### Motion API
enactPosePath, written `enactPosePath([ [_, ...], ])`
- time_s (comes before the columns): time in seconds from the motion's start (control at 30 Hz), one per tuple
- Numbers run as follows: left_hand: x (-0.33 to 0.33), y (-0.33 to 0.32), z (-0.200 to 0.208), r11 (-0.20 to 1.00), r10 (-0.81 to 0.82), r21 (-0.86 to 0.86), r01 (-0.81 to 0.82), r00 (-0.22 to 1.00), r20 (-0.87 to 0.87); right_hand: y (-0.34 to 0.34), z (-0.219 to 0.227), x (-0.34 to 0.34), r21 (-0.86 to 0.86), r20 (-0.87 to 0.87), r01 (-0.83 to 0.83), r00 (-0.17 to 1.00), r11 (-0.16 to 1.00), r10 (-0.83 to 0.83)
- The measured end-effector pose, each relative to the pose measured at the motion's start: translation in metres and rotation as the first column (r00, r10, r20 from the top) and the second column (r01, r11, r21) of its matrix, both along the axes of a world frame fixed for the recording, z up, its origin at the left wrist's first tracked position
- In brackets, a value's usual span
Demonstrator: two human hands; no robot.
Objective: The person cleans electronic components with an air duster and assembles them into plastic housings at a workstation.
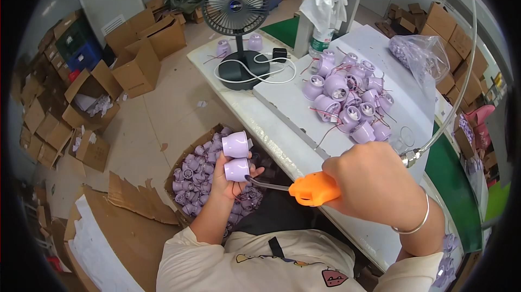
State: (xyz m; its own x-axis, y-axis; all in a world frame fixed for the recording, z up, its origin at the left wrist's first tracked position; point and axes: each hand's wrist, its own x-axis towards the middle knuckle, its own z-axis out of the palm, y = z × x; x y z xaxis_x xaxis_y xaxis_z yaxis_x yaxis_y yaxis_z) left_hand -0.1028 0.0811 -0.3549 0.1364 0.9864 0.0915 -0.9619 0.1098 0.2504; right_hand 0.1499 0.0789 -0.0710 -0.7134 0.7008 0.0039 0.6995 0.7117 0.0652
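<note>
In my left hand (219, 181) are two glossy lavender cup-shaped housings, an upper one (235, 144) and a lower one (236, 170), held one above the other. Red wires dangle below that hand. My right hand (373, 182) is wrapped round an orange air blow gun (313, 189). Its thin bent nozzle (271, 185) reaches left, and the dark tip is at the lower housing's right side; whether it touches I cannot tell. A clear hose (461, 94) with a metal fitting (412, 156) runs up from behind my right hand.
Beneath my left hand a carton (166, 182) holds many similar housings. More housings with red wires (350, 83) are heaped on the white table (293, 153). A black fan (236, 5), a bottle (321, 42) and a plastic bag (418, 56) stand farther back. Open cartons (135, 69) line the left floor.
</note>
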Motion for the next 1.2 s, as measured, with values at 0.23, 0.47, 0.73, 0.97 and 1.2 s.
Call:
enactPosePath([
  [0.23, 0.017, 0.033, 0.043, 0.977, 0.194, -0.005, -0.215, 0.889, -0.416, -0.012, 0.001, 0.050, -0.074, 0.102, -0.024, 0.994, 0.997, 0.032],
  [0.47, 0.064, 0.162, 0.115, 0.775, 0.548, 0.566, -0.281, -0.147, -0.824, -0.035, -0.042, 0.082, 0.125, 0.140, 0.104, 0.983, 0.987, -0.121],
  [0.73, 0.107, 0.229, 0.082, 0.784, 0.580, 0.606, -0.137, -0.190, -0.792, -0.030, -0.046, 0.091, 0.082, 0.133, 0.136, 0.980, 0.987, -0.146],
  [0.97, 0.069, 0.191, 0.096, 0.740, 0.646, 0.564, -0.367, 0.155, -0.747, -0.023, -0.049, 0.087, 0.134, 0.031, 0.234, 0.970, 0.963, -0.240],
  [1.2, -0.061, 0.098, -0.107, 0.368, 0.437, 0.172, -0.914, 0.007, -0.899, -0.017, -0.048, 0.079, 0.109, 0.067, 0.295, 0.950, 0.949, -0.303],
])
